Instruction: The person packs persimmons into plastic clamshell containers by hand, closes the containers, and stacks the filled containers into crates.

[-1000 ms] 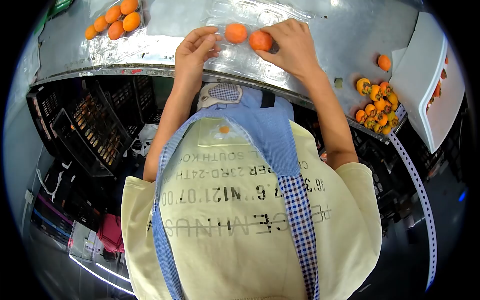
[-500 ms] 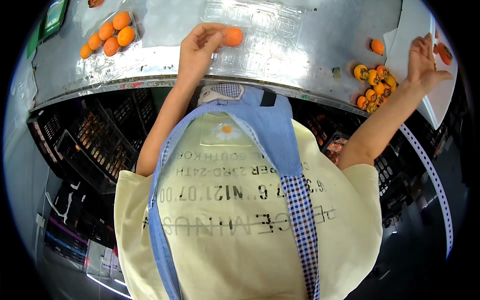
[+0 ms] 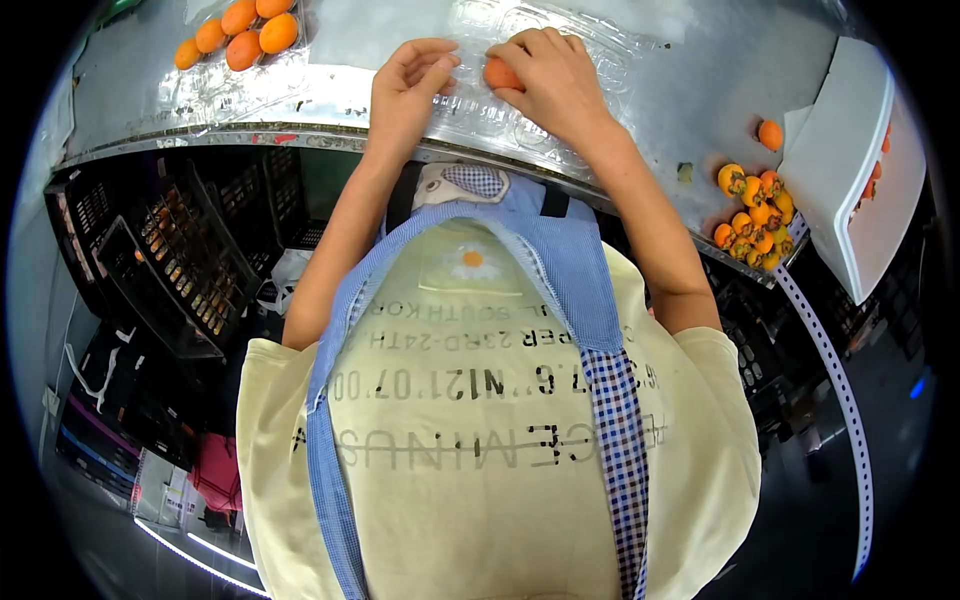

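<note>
An orange persimmon (image 3: 502,74) is in the fingers of my right hand (image 3: 552,78), above a clear plastic tray (image 3: 470,120) with moulded cups. Just left of the fruit, over the tray's left edge, my left hand (image 3: 412,90) has its fingers curled with thumb and fingertips apart; no fruit shows in it. Both hands are at the metal table (image 3: 690,90). The tray's far part is partly covered by my right hand.
At the upper left, several persimmons (image 3: 243,50) sit in a clear tray. A pile of persimmons (image 3: 758,215) lies at the table's right edge, with a single persimmon (image 3: 769,135) above it. A white bin (image 3: 835,150) holding fruit stands at the far right. Black crates (image 3: 190,260) are below left.
My right hand went to the white bin at the right and is now back over the tray with a persimmon. My left hand no longer touches the persimmon it was beside.
</note>
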### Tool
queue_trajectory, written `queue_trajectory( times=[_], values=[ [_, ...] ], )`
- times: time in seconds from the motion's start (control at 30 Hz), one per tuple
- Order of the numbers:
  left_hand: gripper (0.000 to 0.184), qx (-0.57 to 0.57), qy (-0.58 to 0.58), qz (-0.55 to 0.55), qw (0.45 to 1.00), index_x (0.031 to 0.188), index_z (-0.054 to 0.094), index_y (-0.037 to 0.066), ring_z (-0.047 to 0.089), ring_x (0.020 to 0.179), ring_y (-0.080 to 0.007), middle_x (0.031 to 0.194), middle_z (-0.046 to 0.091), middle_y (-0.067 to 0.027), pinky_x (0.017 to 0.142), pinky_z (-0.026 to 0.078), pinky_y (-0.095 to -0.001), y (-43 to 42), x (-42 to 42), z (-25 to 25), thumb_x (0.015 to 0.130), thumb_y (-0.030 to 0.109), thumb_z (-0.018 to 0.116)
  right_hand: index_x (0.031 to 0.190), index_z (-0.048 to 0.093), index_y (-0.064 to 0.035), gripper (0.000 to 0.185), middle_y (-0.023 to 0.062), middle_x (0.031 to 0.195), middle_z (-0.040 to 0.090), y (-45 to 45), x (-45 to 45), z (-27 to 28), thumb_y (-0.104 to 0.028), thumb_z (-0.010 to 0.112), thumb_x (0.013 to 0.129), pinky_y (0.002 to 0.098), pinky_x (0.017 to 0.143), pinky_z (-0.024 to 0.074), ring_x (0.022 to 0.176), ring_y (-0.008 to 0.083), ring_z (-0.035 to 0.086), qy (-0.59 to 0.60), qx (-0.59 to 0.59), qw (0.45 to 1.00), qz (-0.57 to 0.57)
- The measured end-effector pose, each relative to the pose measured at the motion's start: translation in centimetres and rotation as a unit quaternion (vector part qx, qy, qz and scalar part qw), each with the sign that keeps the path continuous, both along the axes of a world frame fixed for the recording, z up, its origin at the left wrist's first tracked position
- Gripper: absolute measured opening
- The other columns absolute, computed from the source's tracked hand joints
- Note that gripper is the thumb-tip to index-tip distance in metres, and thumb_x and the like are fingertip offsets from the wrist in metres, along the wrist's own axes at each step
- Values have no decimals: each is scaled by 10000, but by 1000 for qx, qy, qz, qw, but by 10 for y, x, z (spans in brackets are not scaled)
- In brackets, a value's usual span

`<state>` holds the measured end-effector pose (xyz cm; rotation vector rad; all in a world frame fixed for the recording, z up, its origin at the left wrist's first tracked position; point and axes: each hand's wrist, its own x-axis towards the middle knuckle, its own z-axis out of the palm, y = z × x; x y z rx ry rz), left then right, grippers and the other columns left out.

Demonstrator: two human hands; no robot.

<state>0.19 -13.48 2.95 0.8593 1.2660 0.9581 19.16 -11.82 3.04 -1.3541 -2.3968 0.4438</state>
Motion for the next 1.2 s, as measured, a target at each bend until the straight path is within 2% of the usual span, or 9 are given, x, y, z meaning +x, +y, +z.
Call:
queue_trajectory(
  times=[0.13,0.23,0.27,0.37,0.5,0.7,0.8,1.0,1.2],
  values=[
    [194,-14,10,-15,1000,1037,600,16,571,737,-96,891,638,-50,676,472,-218,-4,4,-6,855,82,598,1048,646,-83,318,104,993,646,2,13,24,-239,674,772,370,784,486,880,261,621,191,-176,959,-114],
    [299,30,20,-51,998,1101,588,47,559,802,-95,1001,617,-57,691,469,-215,-6,7,1,815,106,654,1081,612,1,395,132,1025,633,-6,22,28,-307,641,836,335,825,486,937,228,616,484,-373,763,-211],
    [343,65,7,-58,996,1122,583,60,556,821,-99,1031,608,-55,695,468,-219,-6,13,12,798,120,677,1109,564,70,453,153,1038,617,-10,24,29,-331,561,899,328,833,492,952,228,611,545,-417,697,-208],
    [462,171,41,-120,977,1191,558,72,541,893,-104,1143,570,-47,694,449,-209,-4,26,31,758,117,715,1144,531,81,447,164,1048,609,-20,19,35,-313,490,937,345,836,497,957,235,610,616,-476,593,-204],
    [543,205,138,-175,953,1218,549,79,537,926,-114,1184,567,-27,666,431,-209,-3,30,34,717,136,752,1195,479,82,470,173,1090,585,-27,13,33,-324,413,967,361,850,501,965,244,606,626,-481,578,-206],
    [539,174,154,-173,957,1211,548,67,544,962,-114,1155,590,-44,663,440,-211,-3,33,35,721,149,756,1169,511,31,400,139,1095,580,-31,13,30,-301,409,970,316,802,512,954,211,603,627,-473,596,-165],
    [521,226,145,-136,954,1184,546,50,554,995,-142,1138,573,-65,732,490,-231,-6,35,30,711,110,756,1126,552,-2,344,109,1074,589,-26,16,36,-281,508,931,276,735,512,915,172,602,469,-408,759,-193],
    [486,262,198,-113,938,1142,543,49,557,1028,-219,1142,496,-104,822,535,-301,-9,37,40,687,-39,689,1100,571,-5,475,90,986,619,-31,6,35,-231,757,725,259,684,510,856,150,608,411,-232,869,-146],
    [486,291,220,-116,924,1140,546,56,558,1027,-233,1154,499,-112,790,535,-294,-10,37,34,683,-51,670,1088,579,-10,497,99,965,628,-31,1,32,-217,781,684,261,664,516,863,165,618,388,-219,881,-161]
  ],
)
